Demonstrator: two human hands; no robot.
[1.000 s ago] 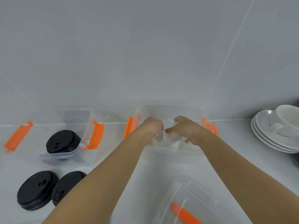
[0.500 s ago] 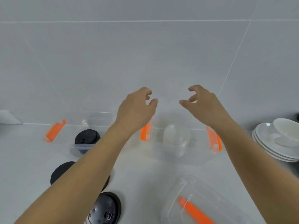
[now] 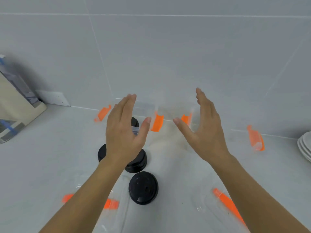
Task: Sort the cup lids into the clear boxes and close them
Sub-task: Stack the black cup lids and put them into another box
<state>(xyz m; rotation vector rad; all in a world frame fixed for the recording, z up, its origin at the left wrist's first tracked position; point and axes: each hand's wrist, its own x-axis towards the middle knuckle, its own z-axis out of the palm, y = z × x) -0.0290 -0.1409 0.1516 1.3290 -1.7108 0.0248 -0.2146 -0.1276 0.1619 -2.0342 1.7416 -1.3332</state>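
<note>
Both hands hang empty above the counter [image 3: 42,157], palms turned toward each other with the fingers straight and spread. The left hand [image 3: 124,130] hovers over the black cup lids, and the right hand [image 3: 203,130] is raised over the right clear box [image 3: 218,125], gripping nothing. The boxes stand along the counter's back edge against the tiled wall [image 3: 168,56], orange latches [image 3: 156,122] swung outward so the tops stay open for loading. The left clear box [image 3: 134,115] seems to hold a black lid already, though the blur and the hand make this uncertain. Three black cup lids lie loose near the counter's middle: one stack [image 3: 138,162] just under the left wrist, another [image 3: 101,152] partly hidden beside it, and a single lid [image 3: 143,187] nearer the front. A box cover [image 3: 225,204] with an orange clip rests at the front edge, off to the right and out of the way until closing. Judging from this, the black lids come next.
</note>
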